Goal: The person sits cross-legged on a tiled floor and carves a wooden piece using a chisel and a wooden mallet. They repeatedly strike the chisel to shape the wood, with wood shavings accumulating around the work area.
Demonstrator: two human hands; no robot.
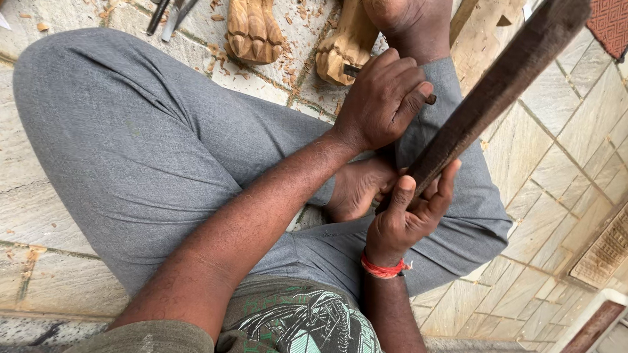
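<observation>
The right hand (406, 214) has its fingers clamped on a long, dark, flat-sided wooden mallet (494, 89). The left hand (383, 102) grips a thin dark chisel (430, 99), its tip against a pale carved wooden paw (346, 49).

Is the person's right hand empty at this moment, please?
No, the right hand grips the lower end of a long dark wooden mallet, fingers wrapped around it.
</observation>
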